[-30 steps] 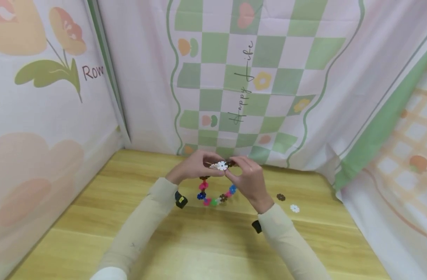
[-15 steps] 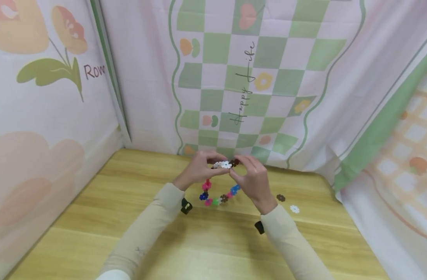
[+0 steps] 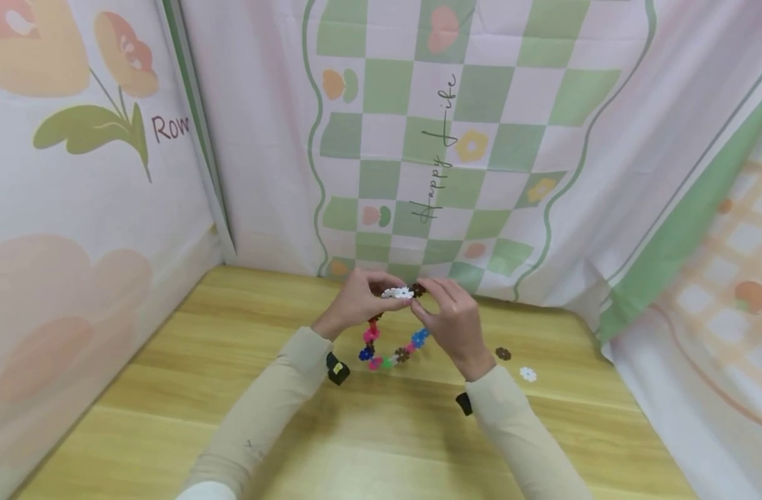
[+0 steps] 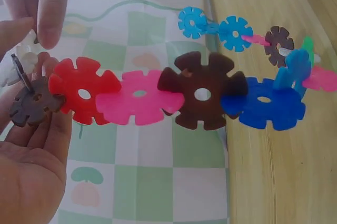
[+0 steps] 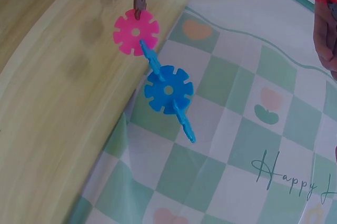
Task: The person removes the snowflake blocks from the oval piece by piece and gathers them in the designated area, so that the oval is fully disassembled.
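Held up over the table is a curved chain of slotted plastic snowflake discs, among them a red disc [image 4: 84, 91], a pink disc [image 4: 139, 97], a brown disc [image 4: 202, 91] and a dark blue disc [image 4: 264, 103]. My left hand [image 3: 354, 302] pinches white snowflake discs [image 3: 397, 293] at one end of it. Close against these, my right hand [image 3: 453, 323] pinches a dark brown snowflake disc [image 3: 417, 289] between thumb and fingers. Fingertips partly hide where white and brown meet. The chain's other end, with light blue discs [image 5: 168, 90], hangs free below my right hand.
A loose brown disc [image 3: 503, 353] and a loose white disc [image 3: 528, 374] lie on the wooden table [image 3: 381, 437], right of my right hand. A green-and-white checked curtain [image 3: 443, 173] hangs along the table's back edge; printed cloth encloses both sides.
Both hands have shifted slightly right, carrying the chain along. The brown disc at the right fingertips shows more than a second ago. The loose discs stay on the table.
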Demonstrator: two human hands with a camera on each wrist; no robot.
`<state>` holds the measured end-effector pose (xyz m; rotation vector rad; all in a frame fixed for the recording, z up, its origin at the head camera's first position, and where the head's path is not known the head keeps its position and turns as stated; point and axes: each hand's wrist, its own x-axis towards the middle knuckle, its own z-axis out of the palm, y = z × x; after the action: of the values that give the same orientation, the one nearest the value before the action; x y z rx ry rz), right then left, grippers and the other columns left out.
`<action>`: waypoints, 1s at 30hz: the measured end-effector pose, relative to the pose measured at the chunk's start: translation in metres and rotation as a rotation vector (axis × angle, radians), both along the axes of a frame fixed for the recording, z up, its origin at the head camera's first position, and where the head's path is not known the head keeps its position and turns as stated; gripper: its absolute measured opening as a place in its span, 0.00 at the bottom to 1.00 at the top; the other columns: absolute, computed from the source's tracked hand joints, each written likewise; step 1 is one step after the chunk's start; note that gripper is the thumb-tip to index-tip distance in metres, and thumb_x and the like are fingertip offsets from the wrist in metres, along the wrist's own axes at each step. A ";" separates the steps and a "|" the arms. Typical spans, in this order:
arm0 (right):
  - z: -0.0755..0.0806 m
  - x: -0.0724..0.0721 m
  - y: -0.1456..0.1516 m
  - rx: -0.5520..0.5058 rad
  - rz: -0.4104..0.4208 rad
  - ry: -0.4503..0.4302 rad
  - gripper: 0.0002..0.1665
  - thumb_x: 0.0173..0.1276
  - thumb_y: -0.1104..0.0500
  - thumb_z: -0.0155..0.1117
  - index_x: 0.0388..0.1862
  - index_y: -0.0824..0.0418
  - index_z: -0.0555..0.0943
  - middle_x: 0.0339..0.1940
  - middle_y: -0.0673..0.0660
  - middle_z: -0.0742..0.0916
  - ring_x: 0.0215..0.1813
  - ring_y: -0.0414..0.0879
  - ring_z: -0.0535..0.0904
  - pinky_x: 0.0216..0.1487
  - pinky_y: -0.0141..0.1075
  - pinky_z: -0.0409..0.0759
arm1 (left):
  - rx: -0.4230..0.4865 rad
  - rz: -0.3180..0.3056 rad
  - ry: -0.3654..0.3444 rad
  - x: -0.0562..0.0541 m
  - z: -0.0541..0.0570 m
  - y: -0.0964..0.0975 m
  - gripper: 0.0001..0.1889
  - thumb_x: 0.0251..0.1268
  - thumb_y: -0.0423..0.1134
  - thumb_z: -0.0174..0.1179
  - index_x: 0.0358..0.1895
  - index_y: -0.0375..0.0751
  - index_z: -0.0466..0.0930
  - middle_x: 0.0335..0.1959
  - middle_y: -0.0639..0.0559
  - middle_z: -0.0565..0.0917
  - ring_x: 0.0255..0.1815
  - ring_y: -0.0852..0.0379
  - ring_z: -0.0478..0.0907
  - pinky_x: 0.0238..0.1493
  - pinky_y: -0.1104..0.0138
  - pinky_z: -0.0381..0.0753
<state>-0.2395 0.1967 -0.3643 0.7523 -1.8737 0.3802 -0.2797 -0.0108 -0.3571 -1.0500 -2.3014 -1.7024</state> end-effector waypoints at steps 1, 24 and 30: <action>0.000 0.000 0.001 0.001 0.002 0.001 0.24 0.49 0.66 0.87 0.45 0.71 0.88 0.40 0.68 0.92 0.40 0.60 0.90 0.46 0.49 0.92 | 0.001 0.001 -0.005 0.000 0.000 0.001 0.12 0.64 0.40 0.76 0.47 0.39 0.91 0.40 0.45 0.92 0.28 0.59 0.83 0.30 0.71 0.83; -0.004 -0.014 0.076 -0.117 -0.113 -0.157 0.18 0.52 0.68 0.84 0.42 0.71 0.88 0.38 0.68 0.92 0.36 0.62 0.91 0.40 0.53 0.90 | 0.040 0.058 -0.190 0.002 0.004 0.007 0.14 0.61 0.39 0.78 0.48 0.39 0.92 0.39 0.46 0.90 0.28 0.60 0.78 0.28 0.73 0.78; -0.014 -0.010 0.155 -0.035 -0.174 -0.394 0.18 0.51 0.70 0.84 0.41 0.71 0.89 0.36 0.68 0.92 0.35 0.62 0.90 0.42 0.58 0.89 | 0.010 0.058 -0.183 0.003 0.006 -0.003 0.14 0.61 0.40 0.78 0.48 0.40 0.92 0.39 0.46 0.90 0.29 0.59 0.78 0.28 0.73 0.78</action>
<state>-0.2498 0.3517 -0.3779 0.5098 -2.2759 0.4746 -0.2767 -0.0133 -0.3516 -0.8496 -2.4010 -1.8561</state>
